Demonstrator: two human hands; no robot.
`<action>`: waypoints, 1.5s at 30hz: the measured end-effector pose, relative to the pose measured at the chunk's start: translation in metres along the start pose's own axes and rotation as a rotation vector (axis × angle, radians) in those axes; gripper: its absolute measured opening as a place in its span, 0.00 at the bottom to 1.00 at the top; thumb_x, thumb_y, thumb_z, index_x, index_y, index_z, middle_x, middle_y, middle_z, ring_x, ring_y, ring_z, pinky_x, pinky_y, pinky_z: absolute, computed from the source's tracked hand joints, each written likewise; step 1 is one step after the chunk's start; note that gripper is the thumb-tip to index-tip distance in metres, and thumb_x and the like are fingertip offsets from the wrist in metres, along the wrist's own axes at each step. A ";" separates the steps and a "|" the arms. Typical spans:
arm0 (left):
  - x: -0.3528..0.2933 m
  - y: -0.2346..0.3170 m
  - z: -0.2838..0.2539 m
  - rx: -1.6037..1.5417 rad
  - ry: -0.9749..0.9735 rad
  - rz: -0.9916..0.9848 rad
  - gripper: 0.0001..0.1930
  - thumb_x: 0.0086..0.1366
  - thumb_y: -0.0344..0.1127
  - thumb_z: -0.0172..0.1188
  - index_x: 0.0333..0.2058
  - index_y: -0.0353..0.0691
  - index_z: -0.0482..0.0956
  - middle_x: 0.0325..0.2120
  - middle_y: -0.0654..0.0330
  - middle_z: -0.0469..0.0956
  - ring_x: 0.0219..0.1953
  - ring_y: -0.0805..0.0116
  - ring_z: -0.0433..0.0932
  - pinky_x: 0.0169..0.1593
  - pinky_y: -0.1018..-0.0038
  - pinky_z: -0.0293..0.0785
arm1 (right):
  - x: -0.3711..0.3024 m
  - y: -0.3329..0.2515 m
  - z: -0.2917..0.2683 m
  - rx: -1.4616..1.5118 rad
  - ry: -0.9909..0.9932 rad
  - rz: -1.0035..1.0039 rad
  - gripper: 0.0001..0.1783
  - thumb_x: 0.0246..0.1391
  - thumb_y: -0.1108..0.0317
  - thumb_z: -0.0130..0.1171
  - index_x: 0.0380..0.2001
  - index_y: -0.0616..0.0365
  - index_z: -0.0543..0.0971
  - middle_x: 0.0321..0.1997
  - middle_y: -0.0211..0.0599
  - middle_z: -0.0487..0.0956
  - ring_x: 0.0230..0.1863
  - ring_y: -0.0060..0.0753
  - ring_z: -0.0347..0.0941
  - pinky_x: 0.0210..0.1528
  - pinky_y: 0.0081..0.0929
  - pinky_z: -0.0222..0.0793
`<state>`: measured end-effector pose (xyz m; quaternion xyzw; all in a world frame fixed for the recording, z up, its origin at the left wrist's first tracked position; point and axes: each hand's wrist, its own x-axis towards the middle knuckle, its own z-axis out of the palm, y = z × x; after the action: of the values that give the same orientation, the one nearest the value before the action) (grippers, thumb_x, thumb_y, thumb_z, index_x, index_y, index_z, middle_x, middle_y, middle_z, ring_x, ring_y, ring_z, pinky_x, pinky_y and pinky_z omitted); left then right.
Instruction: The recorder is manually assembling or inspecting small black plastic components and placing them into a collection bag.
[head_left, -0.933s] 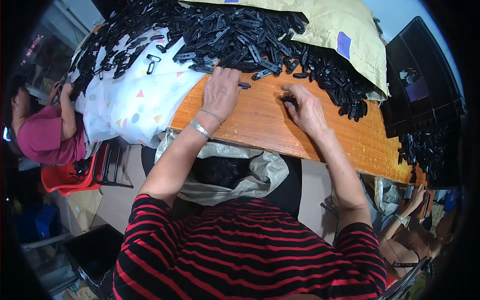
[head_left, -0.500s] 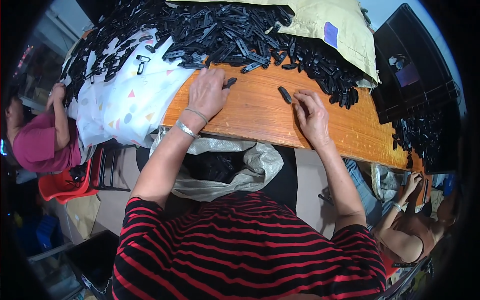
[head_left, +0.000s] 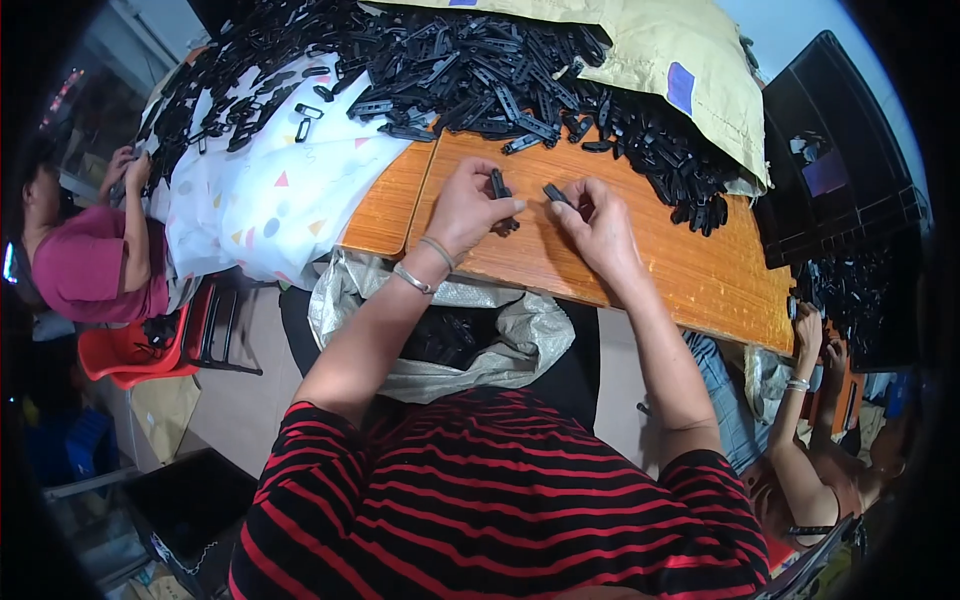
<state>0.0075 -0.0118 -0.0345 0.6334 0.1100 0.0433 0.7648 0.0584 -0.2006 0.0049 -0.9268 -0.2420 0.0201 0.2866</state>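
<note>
Both hands have drawn closer together since the earlier frame: I see the left hand (head_left: 468, 208) farther from the pile (head_left: 470, 70), grasping a black piece (head_left: 497, 183) between thumb and fingers, and the right hand (head_left: 608, 232) now pinching a second piece (head_left: 553, 193), where one lay loose on the wood beside it. From my view the two pieces sit near each other over the table (head_left: 700, 290), tips apart, with the white sheet (head_left: 300, 190) off to the left and a pale sack (head_left: 540, 335) below the near edge.
</note>
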 end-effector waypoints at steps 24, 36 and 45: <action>-0.022 0.008 0.008 -0.010 -0.014 0.178 0.23 0.63 0.21 0.56 0.56 0.33 0.64 0.40 0.60 0.78 0.38 0.79 0.77 0.40 0.84 0.76 | -0.007 -0.024 0.022 0.292 0.235 -0.319 0.10 0.53 0.77 0.61 0.40 0.65 0.80 0.31 0.41 0.77 0.25 0.30 0.75 0.27 0.25 0.70; -0.028 0.009 0.013 -0.038 0.029 0.267 0.27 0.61 0.17 0.55 0.59 0.33 0.62 0.37 0.55 0.79 0.38 0.76 0.78 0.43 0.80 0.75 | -0.011 -0.028 0.022 0.352 0.224 -0.257 0.10 0.49 0.77 0.64 0.37 0.61 0.82 0.29 0.40 0.78 0.25 0.31 0.76 0.27 0.26 0.71; -0.032 0.010 0.014 -0.085 -0.054 0.368 0.28 0.62 0.18 0.55 0.61 0.33 0.59 0.40 0.55 0.78 0.41 0.75 0.78 0.47 0.80 0.74 | -0.008 -0.029 0.019 0.296 0.253 -0.374 0.12 0.48 0.80 0.64 0.38 0.62 0.82 0.31 0.39 0.78 0.28 0.28 0.77 0.29 0.23 0.72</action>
<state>-0.0201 -0.0300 -0.0189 0.6108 -0.0304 0.1700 0.7728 0.0346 -0.1732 0.0038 -0.8092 -0.3655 -0.1140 0.4455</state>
